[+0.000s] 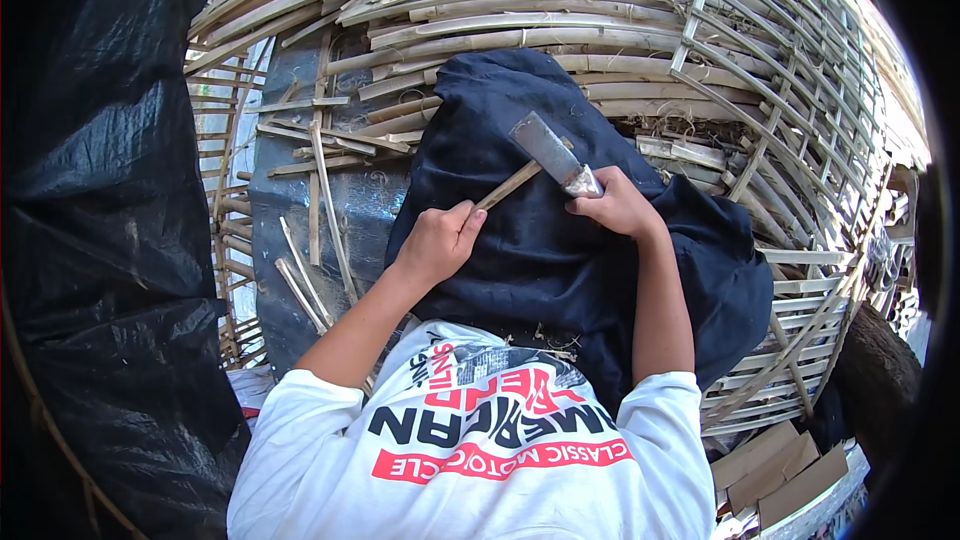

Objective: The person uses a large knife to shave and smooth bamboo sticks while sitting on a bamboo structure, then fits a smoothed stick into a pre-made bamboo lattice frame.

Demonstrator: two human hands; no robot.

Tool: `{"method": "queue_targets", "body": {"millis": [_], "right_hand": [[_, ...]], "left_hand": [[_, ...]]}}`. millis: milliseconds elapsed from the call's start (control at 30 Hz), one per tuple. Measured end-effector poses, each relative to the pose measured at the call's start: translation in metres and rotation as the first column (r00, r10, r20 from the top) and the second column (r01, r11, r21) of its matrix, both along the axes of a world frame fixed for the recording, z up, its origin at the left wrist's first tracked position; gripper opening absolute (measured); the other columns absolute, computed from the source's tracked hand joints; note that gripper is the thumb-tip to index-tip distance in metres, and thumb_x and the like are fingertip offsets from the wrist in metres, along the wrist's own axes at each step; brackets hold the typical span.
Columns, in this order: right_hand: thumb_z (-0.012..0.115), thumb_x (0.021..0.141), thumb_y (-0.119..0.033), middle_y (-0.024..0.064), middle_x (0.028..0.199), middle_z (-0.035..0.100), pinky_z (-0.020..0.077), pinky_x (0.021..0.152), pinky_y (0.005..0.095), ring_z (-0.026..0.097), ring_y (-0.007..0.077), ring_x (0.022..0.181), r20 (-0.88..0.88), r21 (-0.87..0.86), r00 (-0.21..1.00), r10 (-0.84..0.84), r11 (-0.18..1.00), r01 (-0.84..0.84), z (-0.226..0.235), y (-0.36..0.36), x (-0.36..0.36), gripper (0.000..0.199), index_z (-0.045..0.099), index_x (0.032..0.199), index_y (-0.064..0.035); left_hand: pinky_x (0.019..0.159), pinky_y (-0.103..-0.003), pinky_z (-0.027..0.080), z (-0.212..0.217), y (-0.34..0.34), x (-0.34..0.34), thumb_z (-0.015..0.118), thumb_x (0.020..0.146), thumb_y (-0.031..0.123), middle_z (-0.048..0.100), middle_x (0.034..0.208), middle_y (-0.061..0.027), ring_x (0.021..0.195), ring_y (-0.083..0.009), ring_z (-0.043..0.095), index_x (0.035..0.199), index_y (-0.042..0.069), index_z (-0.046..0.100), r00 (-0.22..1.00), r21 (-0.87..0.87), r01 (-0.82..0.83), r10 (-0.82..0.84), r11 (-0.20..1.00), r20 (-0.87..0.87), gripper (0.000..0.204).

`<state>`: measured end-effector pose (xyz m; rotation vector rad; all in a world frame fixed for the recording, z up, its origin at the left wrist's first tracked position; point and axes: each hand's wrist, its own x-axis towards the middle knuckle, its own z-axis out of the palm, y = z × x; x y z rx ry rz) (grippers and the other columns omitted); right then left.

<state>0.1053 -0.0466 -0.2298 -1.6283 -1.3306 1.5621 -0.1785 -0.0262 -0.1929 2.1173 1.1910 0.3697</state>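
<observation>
My right hand [618, 203] is wrapped round the pale, wrapped-looking handle of a broad-bladed cleaver [545, 148], its grey blade slanting up and to the left. A thin bamboo strip [510, 186] is gripped in my left hand [440, 242]. The strip's far end meets the lower edge of the blade; whether the blade has cut into it I cannot tell. Under both hands a dark blue cloth [520, 260] is spread over my lap, with a few small shavings on it near my shirt.
Long split bamboo poles [520, 40] are stacked beyond my lap. Loose bamboo strips [322, 195] lie on a dark sheet [285, 225] at left. Black plastic sheeting [110, 240] hangs at far left. A bamboo lattice [790, 130] stands at right, with cardboard pieces [785, 475] at lower right.
</observation>
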Motion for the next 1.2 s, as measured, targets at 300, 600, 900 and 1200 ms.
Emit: {"method": "queue_targets", "body": {"millis": [300, 600, 900, 1200], "right_hand": [[0.071, 0.068, -0.018, 0.0043, 0.055, 0.050, 0.0402, 0.053, 0.0305, 0.046, 0.0102, 0.054, 0.216, 0.234, 0.918, -0.331, 0.931, 0.280, 0.001, -0.006, -0.025, 0.027, 0.056, 0.067, 0.0050], [0.069, 0.063, -0.021, 0.0193, 0.057, 0.054, 0.0454, 0.059, 0.0369, 0.052, 0.0222, 0.053, 0.118, 0.102, 0.991, 0.066, 0.992, -0.078, 0.005, -0.003, -0.014, 0.034, 0.059, 0.071, 0.0100], [0.072, 0.063, -0.020, 0.0165, 0.057, 0.055, 0.0462, 0.057, 0.0348, 0.056, 0.0185, 0.053, 0.182, 0.145, 0.975, -0.126, 0.984, 0.100, 0.000, -0.009, -0.012, 0.029, 0.060, 0.068, 0.0067], [0.072, 0.064, -0.024, 0.0195, 0.076, 0.067, 0.0523, 0.070, 0.0414, 0.065, 0.0371, 0.074, 0.386, 0.211, 0.896, -0.222, 0.966, 0.148, 0.013, -0.009, -0.005, 0.023, 0.071, 0.076, -0.0038]], "left_hand": [[0.048, -0.044, 0.041, -0.006, 0.005, -0.007, 0.052, 0.097, 0.022, 0.051, 0.058, -0.0231, 0.059, -0.0423, 0.057, 0.075, -0.001, 0.055, 0.995, -0.083, -0.018, 0.026, 0.996, 0.098, 0.032], [0.048, -0.043, 0.043, -0.015, 0.003, -0.007, 0.054, 0.095, 0.019, 0.052, 0.058, -0.0227, 0.058, -0.0411, 0.058, 0.074, 0.000, 0.054, 0.996, 0.061, 0.031, -0.036, 0.998, 0.083, 0.029], [0.047, -0.042, 0.043, -0.015, 0.004, -0.005, 0.054, 0.095, 0.018, 0.052, 0.057, -0.0220, 0.057, -0.0403, 0.059, 0.074, -0.001, 0.053, 0.996, 0.093, 0.054, -0.061, 0.994, 0.068, 0.028], [0.046, -0.043, 0.043, -0.017, -0.002, -0.002, 0.054, 0.095, 0.018, 0.052, 0.056, -0.0214, 0.055, -0.0404, 0.058, 0.072, 0.001, 0.052, 1.000, 0.145, 0.003, -0.005, 0.989, 0.010, 0.029]]}}
